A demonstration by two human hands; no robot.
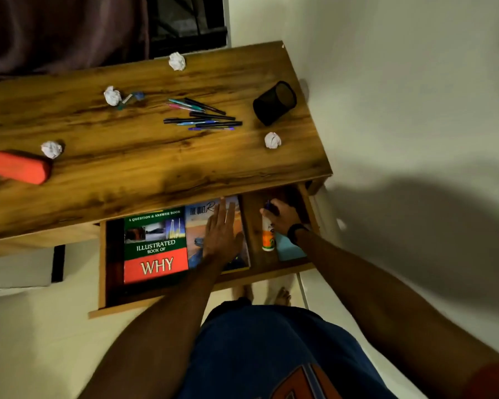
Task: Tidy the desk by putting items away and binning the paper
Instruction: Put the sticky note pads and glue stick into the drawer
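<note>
The desk drawer is pulled out. Two books lie flat in it: a green and red one and a blue one. My left hand rests flat, fingers spread, on the blue book. My right hand grips the top of a white glue bottle inside the drawer's right part, beside a light blue pad. On the wooden desk lie several crumpled paper balls, loose pens, a black mesh pen cup tipped on its side, and a red pencil case.
Small blue and white bits lie beside one paper ball near the back. A white wall runs along the desk's right side. A dark curtain and window are behind the desk. My bare feet stand on the floor under the drawer.
</note>
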